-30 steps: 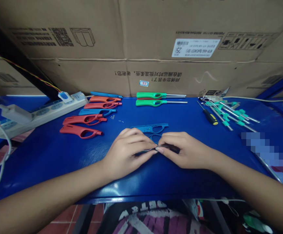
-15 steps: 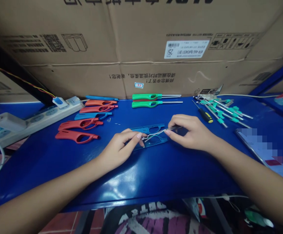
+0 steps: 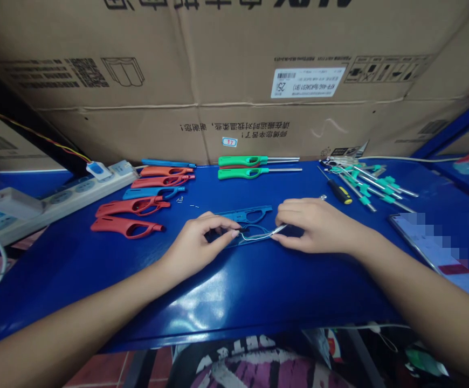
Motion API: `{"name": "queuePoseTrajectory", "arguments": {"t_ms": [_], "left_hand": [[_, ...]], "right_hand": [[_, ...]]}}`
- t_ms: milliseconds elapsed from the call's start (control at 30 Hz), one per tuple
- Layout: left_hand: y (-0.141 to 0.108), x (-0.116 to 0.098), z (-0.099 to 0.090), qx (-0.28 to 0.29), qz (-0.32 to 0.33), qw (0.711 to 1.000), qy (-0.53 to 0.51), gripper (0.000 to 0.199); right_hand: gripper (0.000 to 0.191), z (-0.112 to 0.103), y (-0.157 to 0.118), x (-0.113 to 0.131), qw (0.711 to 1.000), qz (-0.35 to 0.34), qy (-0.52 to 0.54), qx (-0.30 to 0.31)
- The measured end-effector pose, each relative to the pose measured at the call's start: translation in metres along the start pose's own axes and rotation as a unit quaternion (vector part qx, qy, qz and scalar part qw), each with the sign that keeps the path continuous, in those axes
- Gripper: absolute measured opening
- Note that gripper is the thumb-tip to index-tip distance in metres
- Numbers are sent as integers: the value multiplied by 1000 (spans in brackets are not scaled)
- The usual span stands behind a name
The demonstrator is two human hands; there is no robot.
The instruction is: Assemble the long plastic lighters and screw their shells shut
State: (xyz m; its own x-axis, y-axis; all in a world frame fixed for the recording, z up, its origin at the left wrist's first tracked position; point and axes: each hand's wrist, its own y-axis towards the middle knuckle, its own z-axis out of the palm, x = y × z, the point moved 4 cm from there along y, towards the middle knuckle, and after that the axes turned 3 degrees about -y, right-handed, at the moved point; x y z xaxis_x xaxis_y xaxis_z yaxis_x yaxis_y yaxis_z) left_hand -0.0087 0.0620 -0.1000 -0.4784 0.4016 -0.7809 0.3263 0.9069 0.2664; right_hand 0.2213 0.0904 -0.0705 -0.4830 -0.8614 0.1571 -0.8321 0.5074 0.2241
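Two blue lighter shell halves lie on the table, the upper half (image 3: 240, 216) just beyond the lower half (image 3: 234, 243). My left hand (image 3: 200, 240) is closed, pinching a small dark part (image 3: 241, 230) at the end of a thin pale wire (image 3: 254, 237). The wire runs across the lower half to a metal tube (image 3: 280, 229). My right hand (image 3: 315, 223) is closed around this tube, and its fingers hide much of it. Past the right hand a clear tip (image 3: 323, 198) shows, partly covered. Both hands are low, over or touching the lower half; I cannot tell which.
Red, orange and blue lighter shells (image 3: 127, 227) lie at left beside a power strip (image 3: 62, 199). Green lighters (image 3: 240, 172) lie at the back. At right are a screwdriver (image 3: 342, 192), several metal tubes with teal parts (image 3: 366, 191) and a phone (image 3: 436, 253). Tiny screws (image 3: 180, 199) lie near the shells.
My right hand has moved slightly down towards me, bringing the metal tube over the lower shell half. My left hand's dark part now shows, and the wire sags lower.
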Motion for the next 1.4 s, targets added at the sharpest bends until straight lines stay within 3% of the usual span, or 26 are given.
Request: {"name": "queuePoseTrajectory", "arguments": {"t_ms": [133,400,633,800,933,1133,1400], "left_hand": [[-1,-3,1,10,37,999,27,16],[1,-1,-3,5,33,999,-8,19],[2,-3,0,57,90,994,34,20],[-1,-7,-2,45,90,994,38,19],[0,-9,-5,15,64,998,14,17],[2,1,-8,-20,-42,999,-28,19],[4,14,-7,1,-138,980,-142,27]], "right_hand": [[18,4,0,-2,999,10,12,39],[26,0,0,-1,996,46,78,24],[32,6,0,2,987,52,120,98],[20,7,0,1,987,43,125,89],[20,5,0,-1,991,38,115,54],[22,8,0,-9,991,113,67,12],[31,3,1,-5,989,60,121,-59]]}}
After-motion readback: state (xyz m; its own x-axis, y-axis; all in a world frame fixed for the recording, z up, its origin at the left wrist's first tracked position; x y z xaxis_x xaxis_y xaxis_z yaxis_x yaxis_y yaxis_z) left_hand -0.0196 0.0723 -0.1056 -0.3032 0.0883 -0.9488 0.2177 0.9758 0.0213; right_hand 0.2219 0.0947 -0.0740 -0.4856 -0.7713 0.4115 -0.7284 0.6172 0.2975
